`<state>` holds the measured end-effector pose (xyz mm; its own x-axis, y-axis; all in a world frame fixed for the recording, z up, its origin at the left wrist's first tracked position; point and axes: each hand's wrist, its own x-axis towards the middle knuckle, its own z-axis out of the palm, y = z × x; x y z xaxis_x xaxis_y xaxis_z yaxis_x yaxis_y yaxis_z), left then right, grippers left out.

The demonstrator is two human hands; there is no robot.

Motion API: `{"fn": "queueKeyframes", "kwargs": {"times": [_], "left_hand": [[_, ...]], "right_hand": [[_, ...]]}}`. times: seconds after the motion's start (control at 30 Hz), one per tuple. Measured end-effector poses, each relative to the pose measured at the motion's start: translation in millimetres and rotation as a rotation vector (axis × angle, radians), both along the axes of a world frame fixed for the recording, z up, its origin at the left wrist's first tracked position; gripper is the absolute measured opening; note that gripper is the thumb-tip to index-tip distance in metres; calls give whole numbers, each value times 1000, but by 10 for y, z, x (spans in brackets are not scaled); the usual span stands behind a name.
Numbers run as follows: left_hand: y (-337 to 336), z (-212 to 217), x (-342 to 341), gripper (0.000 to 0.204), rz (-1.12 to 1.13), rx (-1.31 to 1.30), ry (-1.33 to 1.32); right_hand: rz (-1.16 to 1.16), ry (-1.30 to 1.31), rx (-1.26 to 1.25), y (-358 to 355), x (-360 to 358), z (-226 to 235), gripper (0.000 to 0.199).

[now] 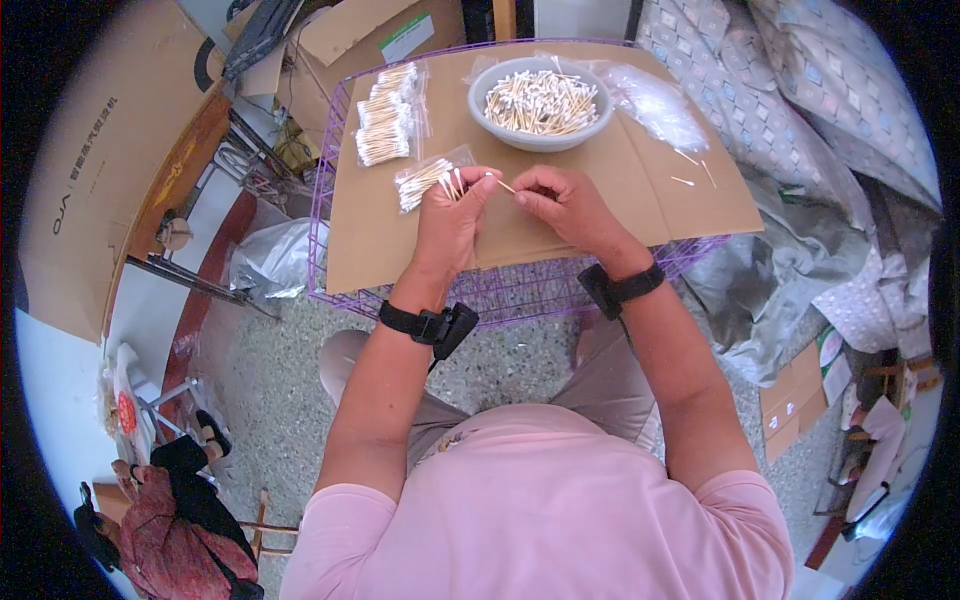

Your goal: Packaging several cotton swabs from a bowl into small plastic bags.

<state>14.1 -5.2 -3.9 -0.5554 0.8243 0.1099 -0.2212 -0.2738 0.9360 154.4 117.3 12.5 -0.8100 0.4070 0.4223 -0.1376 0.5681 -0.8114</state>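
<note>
My left hand (450, 215) grips a small bunch of cotton swabs (452, 184) with their tips sticking up beside a clear plastic bag (425, 180) of swabs. My right hand (565, 200) pinches a single wooden-stick swab (502, 185) and holds it against the left hand's bunch. Both hands hover over a brown cardboard sheet (400, 245) laid on a purple wire basket (500, 292). A grey bowl (492, 123) full of loose swabs stands just beyond the hands.
Filled swab bags (385, 115) lie stacked at the sheet's far left. A heap of empty clear bags (655, 100) and two stray swabs (690, 170) lie at the right. Cardboard boxes (110, 150) stand left, patterned cloth (800, 90) right, a seated person (165, 530) lower left.
</note>
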Motion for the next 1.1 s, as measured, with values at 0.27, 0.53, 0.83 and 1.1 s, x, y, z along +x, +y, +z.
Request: {"fn": "queueKeyframes", "kwargs": {"times": [0.27, 0.53, 0.83, 1.1], "left_hand": [[2, -2, -1, 13, -46, -21, 103], [-10, 45, 21, 15, -6, 9, 13], [-13, 9, 7, 16, -47, 14, 14], [-12, 25, 7, 16, -27, 26, 3]], "right_hand": [[-31, -74, -97, 5, 4, -27, 10], [-7, 31, 30, 28, -17, -51, 13], [-44, -58, -94, -19, 11, 1, 11], [-22, -24, -27, -2, -3, -9, 10]]}}
